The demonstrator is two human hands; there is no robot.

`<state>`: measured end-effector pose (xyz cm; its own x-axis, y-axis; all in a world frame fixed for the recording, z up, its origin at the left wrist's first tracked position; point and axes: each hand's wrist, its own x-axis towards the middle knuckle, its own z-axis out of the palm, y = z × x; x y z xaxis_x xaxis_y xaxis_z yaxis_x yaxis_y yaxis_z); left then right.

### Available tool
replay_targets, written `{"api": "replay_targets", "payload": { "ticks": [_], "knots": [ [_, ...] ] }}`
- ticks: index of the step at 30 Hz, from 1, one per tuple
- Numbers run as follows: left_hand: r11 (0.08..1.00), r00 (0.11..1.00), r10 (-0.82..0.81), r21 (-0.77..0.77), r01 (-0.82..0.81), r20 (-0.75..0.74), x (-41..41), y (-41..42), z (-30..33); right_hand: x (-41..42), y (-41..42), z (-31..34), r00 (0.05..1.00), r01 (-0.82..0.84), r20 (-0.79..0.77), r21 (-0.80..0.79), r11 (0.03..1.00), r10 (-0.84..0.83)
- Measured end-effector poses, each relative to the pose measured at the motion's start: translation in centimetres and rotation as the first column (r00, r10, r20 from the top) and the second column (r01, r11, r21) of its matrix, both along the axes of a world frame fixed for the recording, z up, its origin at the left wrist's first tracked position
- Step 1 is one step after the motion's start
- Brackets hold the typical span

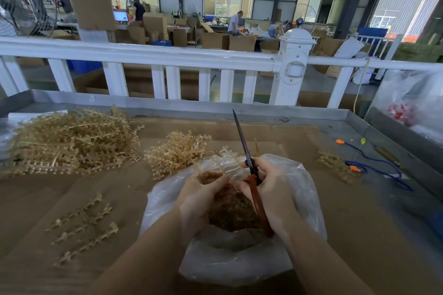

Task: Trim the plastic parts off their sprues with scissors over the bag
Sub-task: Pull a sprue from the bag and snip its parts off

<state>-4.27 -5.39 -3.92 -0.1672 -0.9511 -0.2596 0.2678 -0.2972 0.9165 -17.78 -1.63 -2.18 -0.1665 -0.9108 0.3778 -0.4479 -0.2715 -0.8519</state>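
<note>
Right hand point(266, 189) grips scissors point(249, 163), blades together, pointing away; left hand point(203, 196) pinches sprue point(211, 175) just left, over bag point(239, 258).

Crowded to the left, more room to the right

Left of the left hand point(201, 201), heaped tan plastic sprues point(74, 141) and three loose sprue strips point(84, 227) block the brown cardboard tabletop point(347, 235); right of the right hand point(271, 189), cardboard lies bare up to a blue cord point(374, 163).
</note>
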Motion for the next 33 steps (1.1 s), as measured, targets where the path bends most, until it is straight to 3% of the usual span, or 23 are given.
{"api": "replay_targets", "payload": {
  "ticks": [5,8,16,22,27,33],
  "knots": [
    [0.991,0.983,0.135,-0.003,-0.137,-0.124,-0.3,0.1,-0.2,0.2,0.0,-0.4,1.000,-0.003,-0.031,-0.030,1.000,0.002],
    [0.997,0.972,0.082,0.022,-0.079,-0.220,-0.4,0.4,-0.2,0.2,0.1,-0.6,0.999,0.005,-0.038,-0.034,0.999,-0.006],
    [0.998,0.995,-0.054,-0.017,0.052,-0.086,0.3,0.5,0.0,0.3,0.2,-0.4,0.998,-0.004,-0.070,-0.038,0.999,0.002],
    [0.988,0.991,0.111,-0.099,-0.118,-0.074,0.3,0.4,-0.2,0.2,0.1,-0.6,0.989,-0.034,-0.143,-0.039,0.999,0.028],
    [0.980,0.979,0.144,-0.117,-0.161,-0.144,1.5,-0.4,-0.2,-0.6,0.5,-1.7,0.936,-0.017,-0.351,-0.001,1.000,0.015],
    [0.971,0.981,0.161,-0.158,-0.177,-0.111,2.0,-0.3,0.5,-1.0,0.9,-2.7,0.838,-0.007,-0.546,0.015,1.000,0.014]
  ]
}}
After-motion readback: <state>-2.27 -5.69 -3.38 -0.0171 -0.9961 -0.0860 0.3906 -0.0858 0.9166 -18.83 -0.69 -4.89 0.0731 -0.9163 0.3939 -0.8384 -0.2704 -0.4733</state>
